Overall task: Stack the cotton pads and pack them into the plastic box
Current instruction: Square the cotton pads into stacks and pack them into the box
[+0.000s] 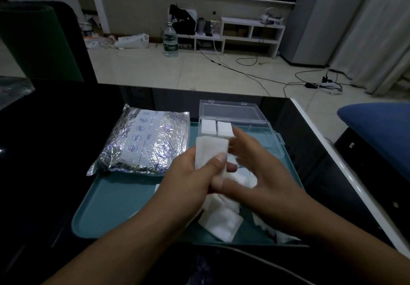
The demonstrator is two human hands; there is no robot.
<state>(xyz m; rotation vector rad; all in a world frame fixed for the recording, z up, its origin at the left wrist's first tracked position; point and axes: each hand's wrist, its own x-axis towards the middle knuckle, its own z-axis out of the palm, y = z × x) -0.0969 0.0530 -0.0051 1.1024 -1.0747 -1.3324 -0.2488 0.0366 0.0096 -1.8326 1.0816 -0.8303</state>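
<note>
My left hand [190, 173] grips a small stack of white cotton pads [209, 149] upright above the teal tray [115, 207], thumb across the front. My right hand [261, 169] is beside it with fingers spread and relaxed, its fingertips near the stack's right edge; contact with the stack is unclear. The clear plastic box [261, 136] stands open at the tray's far right, lid [230, 111] tipped back. Two stacks of pads [216, 127] sit in the box's left end. Loose pads [224, 220] lie on the tray under my hands.
A silver foil bag [144, 142] with blue print lies on the tray's far left. The tray sits on a dark table [44, 151] whose white right edge [346, 169] runs diagonally. A blue seat [381, 125] is beyond that edge.
</note>
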